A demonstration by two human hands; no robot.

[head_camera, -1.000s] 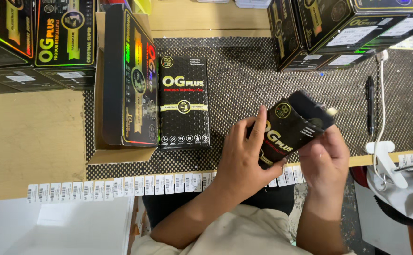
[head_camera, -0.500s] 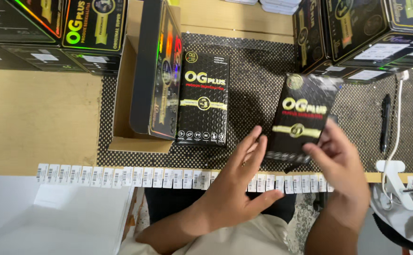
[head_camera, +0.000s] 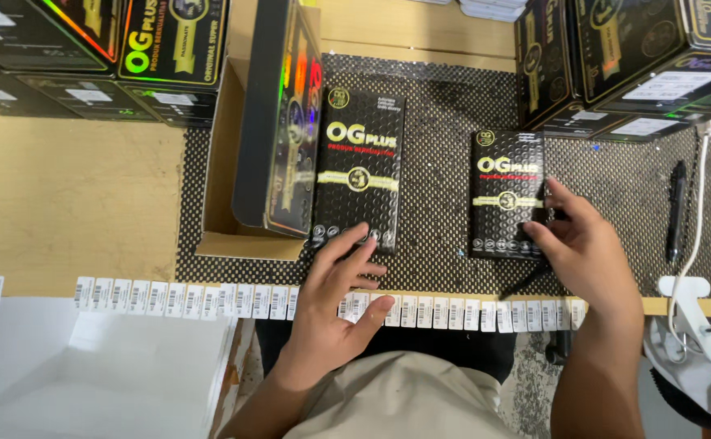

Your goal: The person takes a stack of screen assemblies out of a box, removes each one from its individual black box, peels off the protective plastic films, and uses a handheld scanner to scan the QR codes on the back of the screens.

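1. Wooden tabletop point(head_camera: 71, 203) carries a black dotted mat point(head_camera: 437, 162), and both hands work at the mat's near edge.
2. Left hand point(head_camera: 335, 297) lies flat with its fingers spread, fingertips point(head_camera: 364, 236) resting on the near end of the left black box point(head_camera: 358, 167); it grips nothing.
3. Right hand point(head_camera: 587, 252) has its fingers loosely curled against the near right corner of the right black box point(head_camera: 507, 193), touching it without closing round it.
4. Both boxes lie face up on the mat with their long axes running straight away from the person, each just beyond its own hand, and a bare strip of mat lies between them.
5. Just left of the left hand's box, an open cardboard tray point(head_camera: 225, 162) holds a taller black carton point(head_camera: 278, 114) standing on edge.
6. Under the wrists, a row of white barcode labels point(head_camera: 209, 299) runs along the table's near edge.
7. Right of the right hand lie a black pen point(head_camera: 677, 207) and a white cable point(head_camera: 701, 211); stacked black cartons point(head_camera: 640, 57) sit beyond it.
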